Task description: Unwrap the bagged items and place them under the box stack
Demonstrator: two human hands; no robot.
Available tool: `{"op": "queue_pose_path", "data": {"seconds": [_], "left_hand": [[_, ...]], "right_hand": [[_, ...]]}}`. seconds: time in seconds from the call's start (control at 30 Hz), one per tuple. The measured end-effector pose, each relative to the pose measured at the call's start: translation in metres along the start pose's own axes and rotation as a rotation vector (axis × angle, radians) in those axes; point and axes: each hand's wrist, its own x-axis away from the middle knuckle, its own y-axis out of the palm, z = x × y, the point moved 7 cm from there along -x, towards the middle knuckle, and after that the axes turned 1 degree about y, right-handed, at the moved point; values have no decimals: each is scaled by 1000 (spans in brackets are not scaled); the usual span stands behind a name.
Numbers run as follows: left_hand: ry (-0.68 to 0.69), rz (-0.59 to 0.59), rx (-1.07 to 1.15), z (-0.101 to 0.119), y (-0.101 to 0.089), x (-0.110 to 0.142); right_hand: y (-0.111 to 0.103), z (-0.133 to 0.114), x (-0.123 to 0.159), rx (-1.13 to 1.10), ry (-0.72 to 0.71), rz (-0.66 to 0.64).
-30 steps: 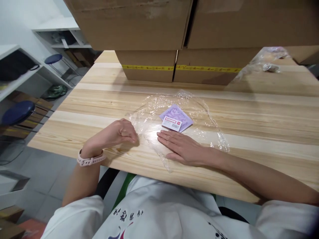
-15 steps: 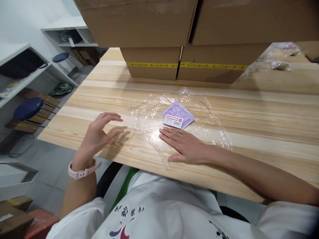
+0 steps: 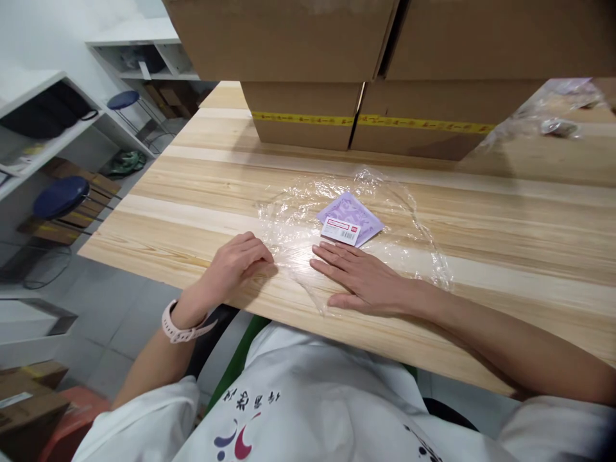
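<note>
A thin, crinkled sheet of clear plastic film [image 3: 298, 192] lies spread over the wooden table. On it sits a flat purple square packet [image 3: 368, 218], turned cornerwise, with a small white box [image 3: 341, 232] with red print and a barcode overlapping its front. My right hand [image 3: 359, 276] rests flat on the film, its fingers stretched out just in front of the white box. At the film's left edge my left hand [image 3: 240, 260] has its fingers pinched together, touching the film; the fingertips are partly hidden.
Stacked cardboard boxes [image 3: 308, 99] with yellow tape stand across the back of the wooden table [image 3: 192, 212]. More crumpled clear plastic [image 3: 534, 122] lies at the far right. Blue stools [image 3: 60, 197] and white shelves [image 3: 139, 32] are to the left.
My left hand left the film's edge, opened off to the left, then came back and closed at that edge. My right hand has stayed flat. The view has shifted slightly.
</note>
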Motion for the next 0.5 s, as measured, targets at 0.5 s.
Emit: {"op": "queue_pose_path", "data": {"seconds": [0.5], "left_hand": [[94,233,-120,42,15,9]], "right_hand": [[0,-2,1,62,-22,6]]}}
